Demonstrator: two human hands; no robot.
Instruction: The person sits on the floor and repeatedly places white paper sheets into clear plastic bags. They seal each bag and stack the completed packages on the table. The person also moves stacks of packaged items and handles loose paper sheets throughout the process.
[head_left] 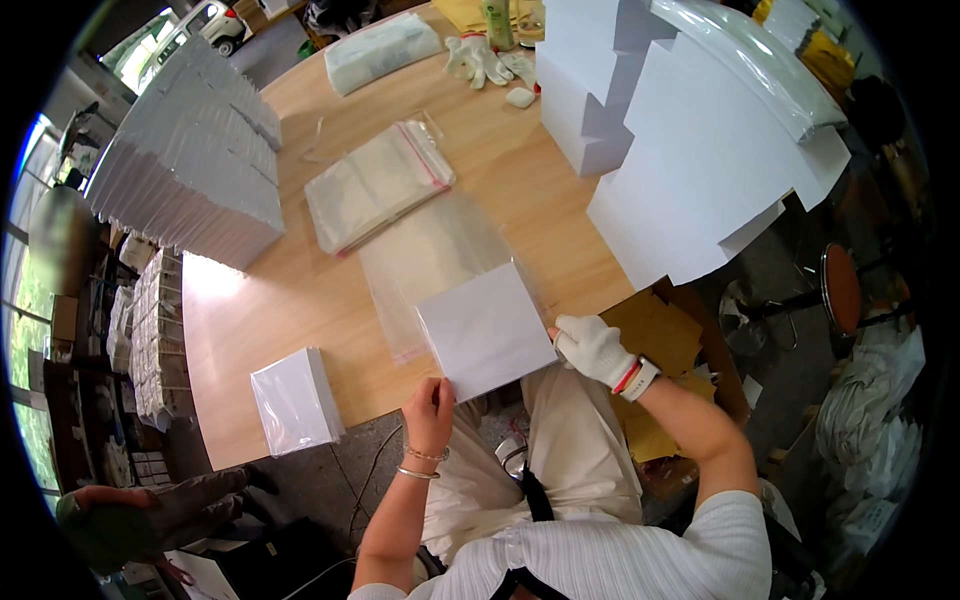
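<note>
A white square stack of paper (487,325) lies at the near table edge, its lower side reaching over my lap. My bare left hand (428,415) is closed on its near left corner, fingers curled. On the right, my right hand (595,352), in a white knit glove with bare fingertips, pinches the right edge. Beneath the paper, and stretching beyond it, is a flat clear plastic bag (430,245). Farther off rests a pile of clear bags (375,190) with a reddish edge strip. To my left sits a white pack in shiny clear film (296,402).
Tall stacks of wrapped packs (190,160) stand at the left, and high white paper stacks (690,170) at the right. White gloves (478,60), a green bottle (497,22) and a plastic-wrapped bundle (380,52) lie at the back. A cardboard box (735,385) is beside my right arm.
</note>
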